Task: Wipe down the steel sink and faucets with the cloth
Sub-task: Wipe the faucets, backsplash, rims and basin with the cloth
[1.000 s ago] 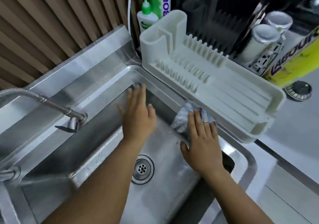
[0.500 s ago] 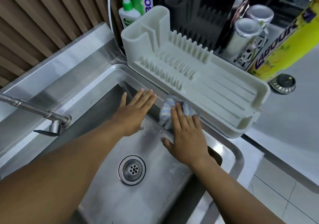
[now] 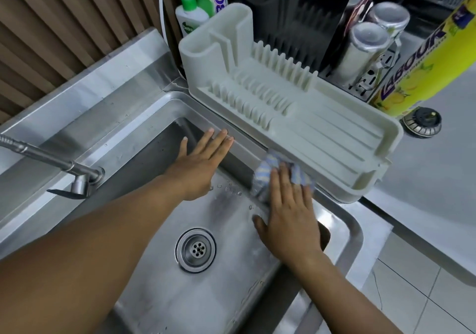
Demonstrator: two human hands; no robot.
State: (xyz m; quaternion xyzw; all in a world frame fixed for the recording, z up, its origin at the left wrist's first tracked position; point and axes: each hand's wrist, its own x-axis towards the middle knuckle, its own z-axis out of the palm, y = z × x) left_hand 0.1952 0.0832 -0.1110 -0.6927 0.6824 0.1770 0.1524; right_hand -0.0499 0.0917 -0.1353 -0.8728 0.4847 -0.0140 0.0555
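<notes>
The steel sink (image 3: 159,290) fills the lower middle of the view, with a round drain (image 3: 195,250) in its floor. A blue and white striped cloth (image 3: 268,171) lies against the sink's right inner wall, just under the dish rack's edge. My right hand (image 3: 288,215) presses flat on the cloth with straight fingers. My left hand (image 3: 203,161) lies flat with its fingers straight on the far right corner of the basin wall, touching the rim. A steel faucet (image 3: 77,176) reaches in from the left above the basin.
A pale plastic dish rack (image 3: 322,133) sits on the counter right of the sink, overhanging its rim. Behind it stand a green soap pump bottle (image 3: 189,17), steel cups (image 3: 365,48) and a yellow bottle (image 3: 422,68). A sink strainer (image 3: 422,122) lies on the steel counter.
My right hand slid the cloth along the right sink wall, first towards the far corner and then back. My left hand shifted up to the rim.
</notes>
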